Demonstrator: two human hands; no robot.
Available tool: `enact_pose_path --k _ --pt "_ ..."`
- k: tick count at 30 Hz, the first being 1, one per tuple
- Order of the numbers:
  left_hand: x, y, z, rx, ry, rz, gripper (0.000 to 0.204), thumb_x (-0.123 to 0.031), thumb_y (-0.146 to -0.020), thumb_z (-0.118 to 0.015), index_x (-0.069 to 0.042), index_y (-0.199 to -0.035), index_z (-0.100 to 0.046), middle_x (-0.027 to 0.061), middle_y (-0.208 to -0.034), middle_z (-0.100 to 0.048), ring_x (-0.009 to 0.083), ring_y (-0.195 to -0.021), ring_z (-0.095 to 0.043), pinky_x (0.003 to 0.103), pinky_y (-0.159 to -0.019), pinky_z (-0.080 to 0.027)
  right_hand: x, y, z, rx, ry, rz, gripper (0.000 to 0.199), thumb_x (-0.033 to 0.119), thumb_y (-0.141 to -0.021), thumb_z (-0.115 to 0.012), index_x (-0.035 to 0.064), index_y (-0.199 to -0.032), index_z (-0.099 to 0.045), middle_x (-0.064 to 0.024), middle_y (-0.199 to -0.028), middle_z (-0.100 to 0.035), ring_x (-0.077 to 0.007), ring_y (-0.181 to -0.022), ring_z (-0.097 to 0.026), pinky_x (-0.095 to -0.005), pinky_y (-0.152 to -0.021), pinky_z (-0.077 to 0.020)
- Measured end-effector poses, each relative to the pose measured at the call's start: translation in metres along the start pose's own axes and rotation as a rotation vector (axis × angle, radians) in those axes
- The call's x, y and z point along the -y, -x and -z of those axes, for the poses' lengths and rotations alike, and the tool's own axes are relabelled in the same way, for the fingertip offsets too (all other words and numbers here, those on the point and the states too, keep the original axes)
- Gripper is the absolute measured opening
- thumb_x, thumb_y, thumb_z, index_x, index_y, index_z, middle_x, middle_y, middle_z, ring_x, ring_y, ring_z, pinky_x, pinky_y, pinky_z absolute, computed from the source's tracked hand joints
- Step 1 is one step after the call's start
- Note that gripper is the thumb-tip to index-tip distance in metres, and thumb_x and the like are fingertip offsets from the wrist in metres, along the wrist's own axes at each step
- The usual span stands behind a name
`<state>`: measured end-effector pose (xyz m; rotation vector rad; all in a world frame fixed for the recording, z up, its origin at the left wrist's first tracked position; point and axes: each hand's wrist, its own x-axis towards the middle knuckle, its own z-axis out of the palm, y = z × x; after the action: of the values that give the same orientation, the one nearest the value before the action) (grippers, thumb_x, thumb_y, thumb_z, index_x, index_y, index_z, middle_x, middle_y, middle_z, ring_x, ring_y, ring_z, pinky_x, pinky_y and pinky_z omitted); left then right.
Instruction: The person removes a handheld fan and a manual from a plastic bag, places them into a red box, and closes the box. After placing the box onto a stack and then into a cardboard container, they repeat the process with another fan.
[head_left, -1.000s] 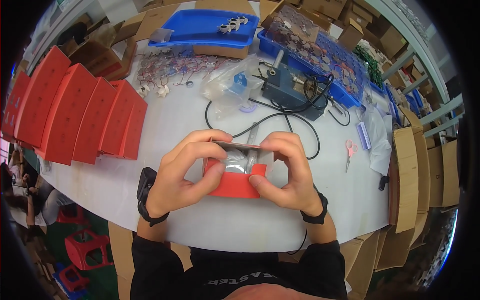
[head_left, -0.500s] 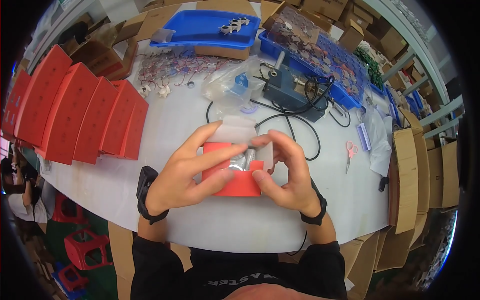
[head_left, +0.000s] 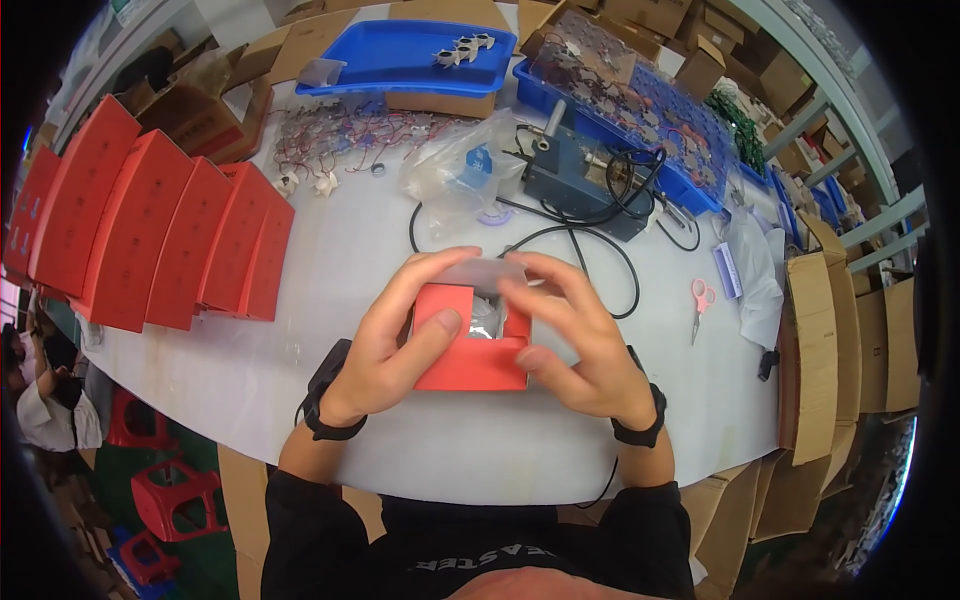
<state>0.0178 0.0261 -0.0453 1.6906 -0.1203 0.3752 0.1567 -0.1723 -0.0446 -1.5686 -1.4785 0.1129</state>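
Observation:
A small red cardboard box [head_left: 465, 350] lies on the white table [head_left: 350, 250] right in front of me. My left hand [head_left: 390, 340] grips its left side, thumb over the open top. My right hand [head_left: 585, 335] holds the right side, fingers reaching over the opening. Inside the box shows a silvery plastic-wrapped item [head_left: 485, 315], partly hidden by my fingers. A pale flap or bag edge [head_left: 480, 270] sticks up at the far side of the box.
A row of red boxes [head_left: 150, 225] stands at the left. Behind are a blue tray [head_left: 400, 60], a clear plastic bag [head_left: 465, 165], a dark grey device with black cables [head_left: 575, 185], a blue bin of parts [head_left: 640, 120], pink scissors [head_left: 698, 300] and cardboard cartons [head_left: 830, 310] at right.
The silvery wrapped item sat on top of the box between my fingers and now sits lower inside it. My hands have closed in around the box's sides.

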Motion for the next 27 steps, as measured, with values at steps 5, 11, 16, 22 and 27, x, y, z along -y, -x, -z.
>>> enact_pose_path --k 5,11,16,22,27 --pt "-0.001 0.0 -0.008 -0.119 0.167 0.097 0.051 -0.004 -0.097 -0.051 0.001 -0.147 -0.04 0.0146 -0.137 -0.05 0.0211 -0.127 -0.049 0.033 -0.109 -0.037 -0.002 0.003 -0.008 -0.158 -0.779 -0.456 0.069 0.007 -0.09 -0.067 0.0005 -0.15 -0.035 -0.0171 -0.149 -0.044 -0.0293 -0.138 -0.045 -0.0411 -0.113 -0.0355" --pt "-0.006 0.001 -0.007 0.018 0.099 0.021 0.058 0.001 -0.092 -0.052 0.0 -0.148 -0.037 0.0144 -0.136 -0.05 0.0197 -0.126 -0.049 0.033 -0.108 -0.038 0.014 0.001 -0.02 -0.062 -0.561 -0.387 0.076 0.001 -0.086 -0.071 0.0016 -0.15 -0.031 -0.0143 -0.145 -0.047 -0.024 -0.135 -0.047 -0.0404 -0.115 -0.034" --pt "-0.012 0.007 -0.005 -0.017 0.065 0.118 0.062 0.004 -0.088 -0.053 0.0 -0.147 -0.037 0.0138 -0.135 -0.049 0.0204 -0.127 -0.048 0.034 -0.108 -0.038 0.018 0.003 -0.034 -0.15 -0.527 -0.358 0.071 -0.003 -0.086 -0.07 0.0017 -0.147 -0.035 -0.0122 -0.138 -0.051 -0.0222 -0.131 -0.05 -0.0394 -0.114 -0.0366" --pt "-0.005 0.004 -0.004 0.021 0.059 0.07 0.053 0.004 -0.087 -0.055 -0.001 -0.138 -0.046 0.013 -0.131 -0.048 0.0201 -0.124 -0.048 0.035 -0.107 -0.039 0.01 -0.002 -0.025 -0.155 -0.852 -0.569 0.064 -0.005 -0.09 -0.064 0.0038 -0.147 -0.036 -0.0121 -0.133 -0.055 -0.0208 -0.125 -0.053 -0.0366 -0.109 -0.0419" --pt "0.001 0.002 -0.008 0.08 -0.151 -0.166 0.046 0.003 -0.087 -0.054 -0.001 -0.132 -0.047 0.0152 -0.13 -0.05 0.0224 -0.121 -0.05 0.037 -0.106 -0.04 0.002 -0.003 -0.014 -0.08 -0.637 -0.401 0.05 -0.001 -0.091 -0.066 0.0038 -0.138 -0.051 -0.0149 -0.132 -0.057 -0.0227 -0.119 -0.058 -0.0355 -0.103 -0.0466"
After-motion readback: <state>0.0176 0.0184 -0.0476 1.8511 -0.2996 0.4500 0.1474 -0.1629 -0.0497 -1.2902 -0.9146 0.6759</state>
